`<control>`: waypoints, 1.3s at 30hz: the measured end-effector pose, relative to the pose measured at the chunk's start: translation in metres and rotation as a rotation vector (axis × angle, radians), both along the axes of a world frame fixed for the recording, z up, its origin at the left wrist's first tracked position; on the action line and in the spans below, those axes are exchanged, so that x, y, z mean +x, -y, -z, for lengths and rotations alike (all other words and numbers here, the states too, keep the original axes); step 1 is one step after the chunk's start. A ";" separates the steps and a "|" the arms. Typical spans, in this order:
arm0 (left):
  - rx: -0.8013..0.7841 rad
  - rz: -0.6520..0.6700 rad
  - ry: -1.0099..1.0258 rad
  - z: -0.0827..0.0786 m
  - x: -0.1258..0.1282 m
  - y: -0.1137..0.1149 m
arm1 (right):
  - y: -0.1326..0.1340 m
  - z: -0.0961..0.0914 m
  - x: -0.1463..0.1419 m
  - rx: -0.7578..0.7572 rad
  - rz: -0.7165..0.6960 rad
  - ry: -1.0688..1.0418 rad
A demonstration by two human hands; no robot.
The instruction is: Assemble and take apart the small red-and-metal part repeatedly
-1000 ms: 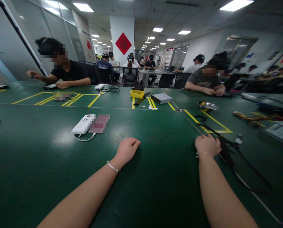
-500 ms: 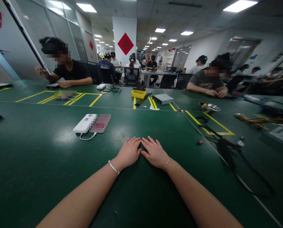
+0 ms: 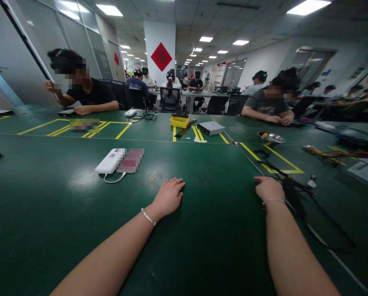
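My left hand lies flat on the green table, fingers stretched out and holding nothing. My right hand rests further right on the table beside a tangle of black cable. Its fingers are curled down against the surface. They cover the spot where a small red item lay half a second ago, and that item is hidden. A white power bank with a short cable lies ahead of my left hand.
Yellow tape lines mark the table. A yellow tray, a grey box and a metal bowl sit further back. Coloured wires lie at the right. Other people sit across the table.
My right hand moved from beside my left hand out to the right, over the small red item near the black cable. My left hand has barely moved.
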State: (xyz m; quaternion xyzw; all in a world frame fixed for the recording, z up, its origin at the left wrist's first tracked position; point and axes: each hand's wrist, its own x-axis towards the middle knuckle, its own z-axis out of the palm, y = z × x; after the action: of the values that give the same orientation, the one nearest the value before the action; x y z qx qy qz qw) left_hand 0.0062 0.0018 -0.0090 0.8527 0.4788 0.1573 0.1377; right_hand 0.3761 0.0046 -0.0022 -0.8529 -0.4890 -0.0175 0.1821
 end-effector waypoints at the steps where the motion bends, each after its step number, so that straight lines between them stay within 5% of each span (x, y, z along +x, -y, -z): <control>1: -0.005 0.001 0.011 0.000 0.000 0.000 | -0.001 0.001 -0.001 -0.028 0.021 -0.020; 22: -0.010 -0.002 0.064 -0.003 0.000 0.001 | -0.005 -0.001 -0.016 0.018 0.175 -0.070; 25: -0.031 -0.018 0.141 -0.008 0.000 0.002 | -0.009 -0.009 -0.043 0.158 -0.004 -0.008; 32: -0.339 -0.051 0.645 -0.008 0.006 0.000 | 0.008 -0.025 -0.169 0.333 -0.867 0.053; 35: -0.485 0.025 0.796 -0.007 0.010 -0.002 | 0.019 -0.020 -0.201 0.343 -1.007 0.057; 39: -0.546 0.024 0.835 -0.011 0.010 -0.002 | 0.022 -0.016 -0.211 0.344 -1.058 0.003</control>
State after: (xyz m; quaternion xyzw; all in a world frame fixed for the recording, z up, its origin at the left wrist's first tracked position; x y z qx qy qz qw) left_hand 0.0161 0.0040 0.0019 0.6552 0.3968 0.3524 0.5376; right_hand 0.1647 -0.0179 0.0136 -0.4490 -0.8409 -0.0045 0.3021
